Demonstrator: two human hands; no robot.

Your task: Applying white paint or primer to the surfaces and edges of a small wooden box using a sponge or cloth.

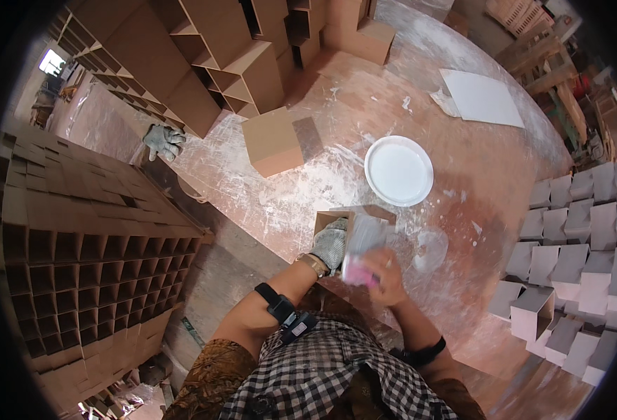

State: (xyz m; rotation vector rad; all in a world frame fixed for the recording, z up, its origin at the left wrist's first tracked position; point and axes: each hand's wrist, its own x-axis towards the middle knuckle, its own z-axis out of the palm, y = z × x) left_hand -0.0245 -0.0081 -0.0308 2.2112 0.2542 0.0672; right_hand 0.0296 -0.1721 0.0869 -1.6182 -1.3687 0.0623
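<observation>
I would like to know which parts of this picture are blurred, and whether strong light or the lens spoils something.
Head view: the right hand and its pink thing are smeared, probably by motion, while the gloved left hand looks sharper; head view: the opening at far left is blown out to white; head view: the lens bows the far table edge and leaves the corners black.

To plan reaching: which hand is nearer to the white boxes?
Right. The right hand is left of the white boxes; the gloved left hand is farther left, at an open box.
</observation>
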